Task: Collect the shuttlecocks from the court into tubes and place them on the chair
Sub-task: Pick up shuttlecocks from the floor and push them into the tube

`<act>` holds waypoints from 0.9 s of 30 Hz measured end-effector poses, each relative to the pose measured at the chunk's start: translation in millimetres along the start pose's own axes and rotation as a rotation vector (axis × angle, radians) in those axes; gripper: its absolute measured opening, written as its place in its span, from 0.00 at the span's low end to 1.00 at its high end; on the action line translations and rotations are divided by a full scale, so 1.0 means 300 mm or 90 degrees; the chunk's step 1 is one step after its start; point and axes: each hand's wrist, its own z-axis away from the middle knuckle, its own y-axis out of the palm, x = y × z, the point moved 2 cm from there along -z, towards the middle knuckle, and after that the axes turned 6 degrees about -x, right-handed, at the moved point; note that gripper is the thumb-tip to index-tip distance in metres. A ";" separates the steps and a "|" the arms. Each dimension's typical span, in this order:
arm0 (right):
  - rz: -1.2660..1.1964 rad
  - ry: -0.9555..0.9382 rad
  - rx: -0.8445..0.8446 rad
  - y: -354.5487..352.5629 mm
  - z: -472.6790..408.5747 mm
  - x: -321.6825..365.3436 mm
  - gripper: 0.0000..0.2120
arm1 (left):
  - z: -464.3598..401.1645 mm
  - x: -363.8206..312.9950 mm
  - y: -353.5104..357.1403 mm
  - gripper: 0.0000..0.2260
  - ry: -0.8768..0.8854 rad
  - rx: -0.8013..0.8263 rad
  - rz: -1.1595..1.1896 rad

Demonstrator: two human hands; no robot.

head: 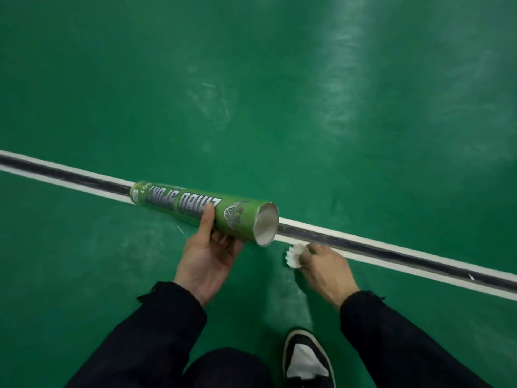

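head view, left hand [208,260] holding tube [201,210] level, mouth rightward; shuttlecock [293,254] beside

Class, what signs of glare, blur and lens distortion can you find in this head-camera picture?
Head view: pale glare streaks the glossy green court floor at upper right; the white feathered shuttlecock gripped by the right hand looks soft and washed out; the white court line bows slightly, as wide-angle lenses do; print on the green cardboard tube in the left hand is smeared.

tube [204,210] left of shuttlecock [294,255], both over court line [391,254]
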 end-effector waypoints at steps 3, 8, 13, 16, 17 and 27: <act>-0.477 0.235 -0.174 -0.281 0.057 0.073 0.10 | 0.107 -0.082 0.007 0.23 -0.017 -0.028 0.020; -0.756 0.137 -0.331 -0.896 0.312 0.318 0.07 | 0.451 -0.221 0.068 0.22 -0.055 -0.113 0.046; -0.390 0.005 -0.339 -1.258 0.550 0.565 0.11 | 0.933 -0.397 0.192 0.20 -0.082 -0.101 0.068; -0.313 -0.023 -0.338 -1.491 0.680 0.706 0.11 | 1.202 -0.517 0.236 0.23 -0.071 -0.089 0.055; -0.315 -0.024 -0.338 -1.570 0.721 0.754 0.11 | 1.286 -0.561 0.248 0.25 -0.063 -0.090 0.060; -0.537 -0.151 -0.016 -2.131 0.915 1.060 0.08 | 1.908 -0.858 0.224 0.32 0.089 -0.161 0.138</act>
